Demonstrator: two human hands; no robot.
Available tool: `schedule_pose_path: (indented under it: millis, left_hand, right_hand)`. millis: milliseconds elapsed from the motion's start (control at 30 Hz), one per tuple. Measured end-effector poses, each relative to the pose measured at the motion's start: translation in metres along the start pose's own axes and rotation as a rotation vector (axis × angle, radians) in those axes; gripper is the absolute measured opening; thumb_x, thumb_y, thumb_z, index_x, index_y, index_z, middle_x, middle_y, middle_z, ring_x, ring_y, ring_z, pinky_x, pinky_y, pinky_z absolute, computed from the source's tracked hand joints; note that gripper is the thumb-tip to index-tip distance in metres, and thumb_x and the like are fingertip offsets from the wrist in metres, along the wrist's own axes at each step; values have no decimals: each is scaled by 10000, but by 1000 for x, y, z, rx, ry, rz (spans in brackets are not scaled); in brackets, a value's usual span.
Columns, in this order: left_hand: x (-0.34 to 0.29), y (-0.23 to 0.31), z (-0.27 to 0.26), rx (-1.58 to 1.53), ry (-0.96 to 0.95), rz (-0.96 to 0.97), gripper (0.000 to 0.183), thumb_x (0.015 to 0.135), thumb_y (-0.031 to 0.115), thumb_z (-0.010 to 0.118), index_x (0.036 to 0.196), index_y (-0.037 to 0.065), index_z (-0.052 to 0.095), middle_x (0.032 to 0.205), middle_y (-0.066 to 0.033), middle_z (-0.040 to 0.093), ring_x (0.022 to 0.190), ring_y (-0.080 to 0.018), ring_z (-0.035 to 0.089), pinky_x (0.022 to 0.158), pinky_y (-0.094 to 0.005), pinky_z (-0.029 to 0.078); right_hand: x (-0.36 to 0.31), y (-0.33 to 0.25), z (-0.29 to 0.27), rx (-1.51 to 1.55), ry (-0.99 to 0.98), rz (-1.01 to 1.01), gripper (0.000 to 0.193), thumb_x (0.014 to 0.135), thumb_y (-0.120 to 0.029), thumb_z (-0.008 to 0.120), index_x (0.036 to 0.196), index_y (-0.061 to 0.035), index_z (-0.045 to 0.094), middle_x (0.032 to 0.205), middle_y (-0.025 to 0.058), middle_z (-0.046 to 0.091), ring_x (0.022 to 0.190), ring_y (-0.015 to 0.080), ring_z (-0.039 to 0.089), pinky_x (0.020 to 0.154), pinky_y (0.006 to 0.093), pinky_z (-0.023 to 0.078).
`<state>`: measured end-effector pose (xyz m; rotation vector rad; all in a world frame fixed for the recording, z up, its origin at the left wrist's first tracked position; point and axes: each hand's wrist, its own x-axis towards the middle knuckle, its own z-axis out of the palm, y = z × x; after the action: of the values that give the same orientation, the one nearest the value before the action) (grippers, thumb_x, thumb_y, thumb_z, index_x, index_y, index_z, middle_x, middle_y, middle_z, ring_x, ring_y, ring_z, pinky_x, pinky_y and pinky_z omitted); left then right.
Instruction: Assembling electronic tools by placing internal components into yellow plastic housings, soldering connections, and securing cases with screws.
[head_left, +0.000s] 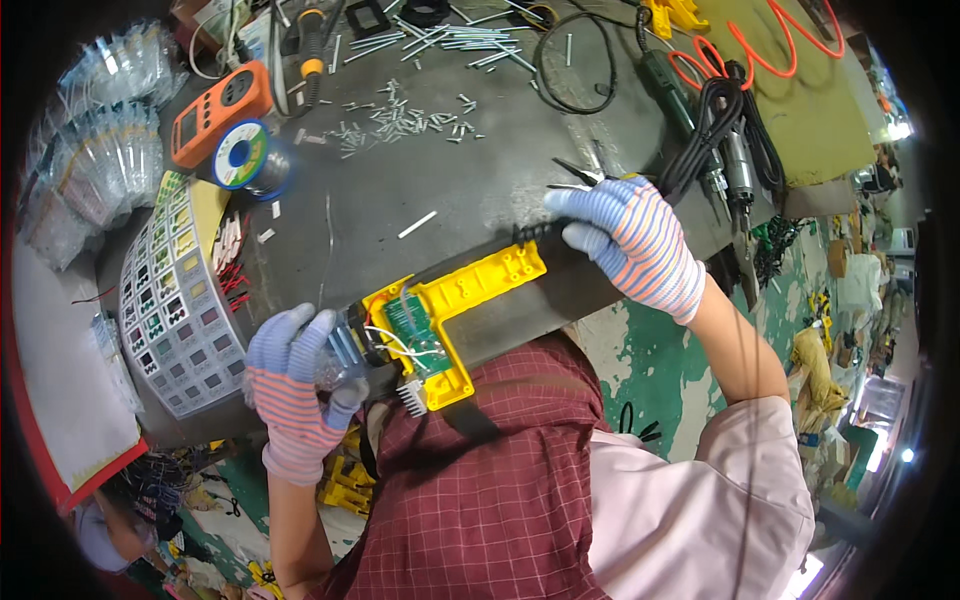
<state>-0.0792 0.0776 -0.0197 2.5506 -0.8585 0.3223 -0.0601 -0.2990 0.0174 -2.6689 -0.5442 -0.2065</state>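
An open yellow power-tool housing half (485, 281) lies at the table's near edge, a green circuit board (410, 322) with white wires inside it. A grey finned metal piece (412, 397) sits at its near corner. My left hand (297, 375), in a striped glove, is closed round the clear, shiny front part (342, 352) at the housing's left end; the fingers partly hide it. My right hand (640, 235), gloved alike, pinches the black ribbed cord sleeve (538, 232) beyond the handle end. Dark-tipped pliers (578, 174) show just behind its fingers, their handles hidden.
Loose screws (400, 122) and long metal pins (470, 40) lie at the back. An orange multimeter (222, 112), solder spool (250, 160), sticker sheet (180, 310) and bagged parts (95, 170) line the left. Corded drivers (738, 165) and a coiled orange hose (740, 55) are right.
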Motion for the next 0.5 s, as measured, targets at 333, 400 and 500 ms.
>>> schedule_pose_path:
  millis: [333, 400, 500]
  left_hand:
    - [64, 54, 27, -141, -22, -12, 432, 777, 137, 684, 1206, 92, 673, 972, -133, 646, 942, -320, 594, 866, -434, 467]
    - [66, 51, 25, -150, -55, 49, 427, 754, 106, 657, 1180, 102, 691, 914, -126, 635, 885, -314, 592, 830, -436, 469]
    - [68, 46, 27, -157, -94, 150, 476, 689, 68, 609, 1146, 127, 728, 805, -107, 601, 759, -300, 572, 729, -433, 463]
  right_hand:
    - [-15, 16, 0, -168, -134, -153, 236, 802, -211, 673, 1035, -191, 713, 831, 26, 631, 835, 257, 626, 756, 380, 461]
    - [-16, 18, 2, -297, -132, -209, 272, 768, -189, 628, 1025, -210, 714, 840, 9, 631, 824, 218, 626, 748, 369, 457]
    - [-16, 21, 6, -329, -39, -296, 259, 774, -192, 630, 1019, -216, 712, 836, -3, 626, 806, 202, 622, 747, 374, 462]
